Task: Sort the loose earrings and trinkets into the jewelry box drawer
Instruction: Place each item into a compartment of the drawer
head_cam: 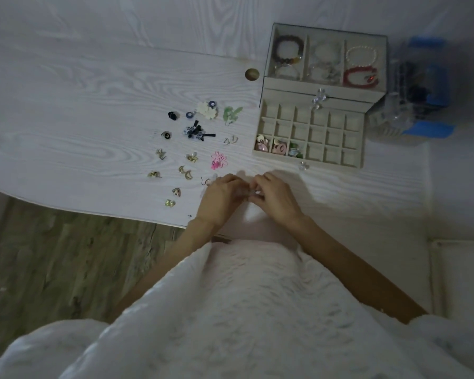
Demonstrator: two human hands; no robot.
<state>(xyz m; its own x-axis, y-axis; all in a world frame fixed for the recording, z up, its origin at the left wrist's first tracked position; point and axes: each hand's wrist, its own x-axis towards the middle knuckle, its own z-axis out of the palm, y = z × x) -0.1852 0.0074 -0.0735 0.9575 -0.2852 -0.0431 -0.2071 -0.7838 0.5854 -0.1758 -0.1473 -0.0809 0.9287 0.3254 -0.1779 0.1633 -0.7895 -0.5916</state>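
Head view | left hand [221,197], right hand [274,196] pinching one small trinket [251,193]; drawer [309,135] open

White wood-grain counter [80,110] under me: loose earrings [192,149] scattered left of centre, the beige jewelry box [326,86] at right with its gridded drawer [309,135] pulled out, a clear plastic container [413,94] just beside the box.

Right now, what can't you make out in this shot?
- Head view: the item between the left hand and right hand, covered by fingers.
- Head view: the blue-and-clear object right of the jewelry box, blurred.
- Head view: the earrings on the table, too small and dim for detail.
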